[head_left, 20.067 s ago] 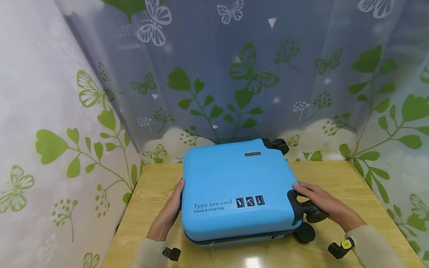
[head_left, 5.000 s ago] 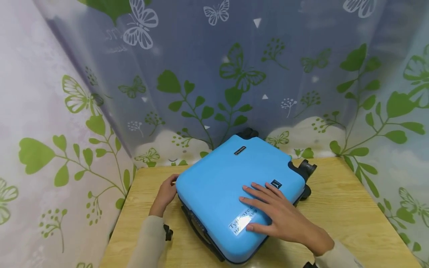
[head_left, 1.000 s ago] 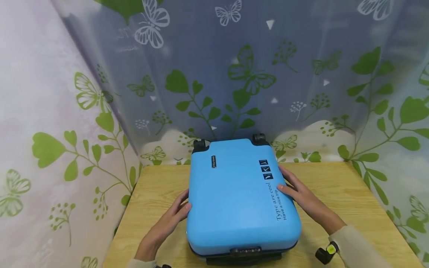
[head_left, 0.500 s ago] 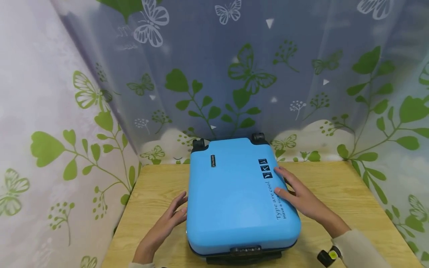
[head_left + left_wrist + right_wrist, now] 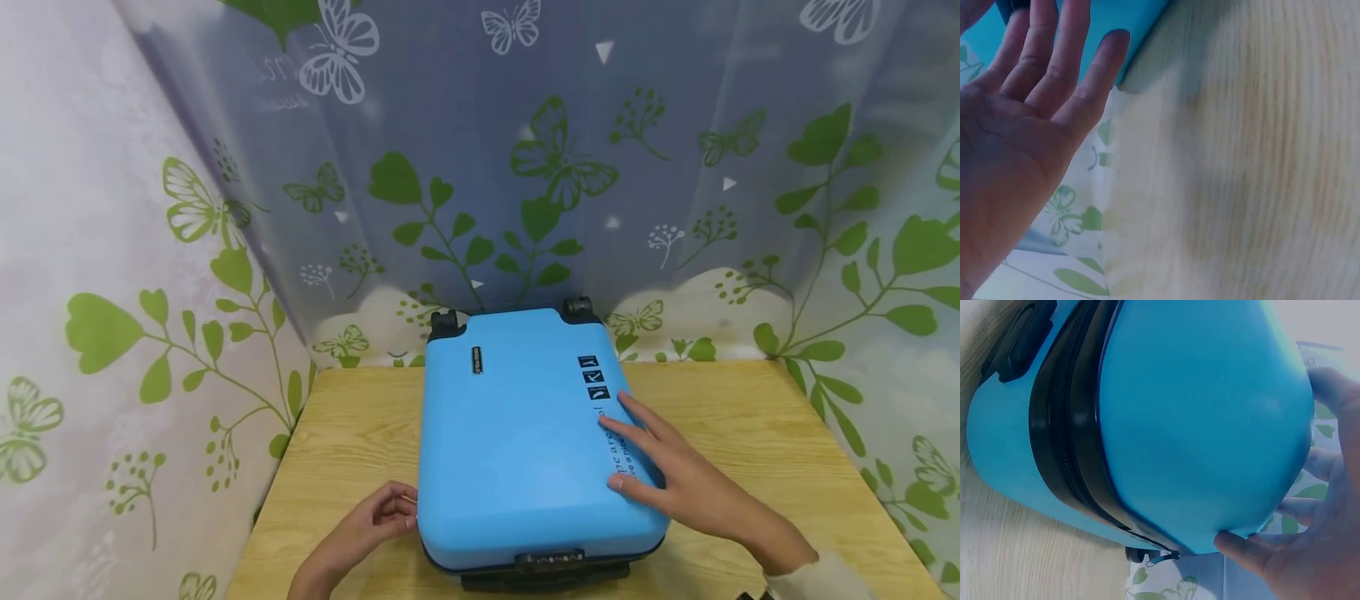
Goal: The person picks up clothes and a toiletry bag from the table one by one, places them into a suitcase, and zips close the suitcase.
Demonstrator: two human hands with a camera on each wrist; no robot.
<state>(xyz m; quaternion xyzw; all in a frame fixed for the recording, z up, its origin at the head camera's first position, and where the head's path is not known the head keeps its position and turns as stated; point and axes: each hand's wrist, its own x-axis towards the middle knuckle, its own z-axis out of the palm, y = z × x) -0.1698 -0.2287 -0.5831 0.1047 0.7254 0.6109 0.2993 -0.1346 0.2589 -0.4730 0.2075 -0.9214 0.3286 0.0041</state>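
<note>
A light blue hard-shell suitcase [image 5: 517, 425] lies flat on the wooden table, its two visible black wheels [image 5: 577, 309] toward the back wall. At its near side are a combination lock [image 5: 551, 561] and a black handle [image 5: 546, 578]. My left hand [image 5: 360, 533] is by the near left side, fingers loosely bent; in the left wrist view its fingertips are close to the blue shell [image 5: 1138, 19], and contact is unclear. My right hand [image 5: 690, 483] rests with spread fingers on the top right edge, partly covering the lettering. A zipper [image 5: 1060, 425] runs around the side in the right wrist view.
The wooden table [image 5: 360, 417] reaches past the suitcase on both sides. Behind it hangs a blue-grey curtain [image 5: 450, 100] with butterflies and leaves. A patterned left wall [image 5: 112, 233] and right wall [image 5: 900, 358] flank the table.
Since the oldest frame the suitcase has turned, its wheels moving from right to back. Over the last second, my left hand slid nearer along the side; my right hand shifted nearer, fingers spreading.
</note>
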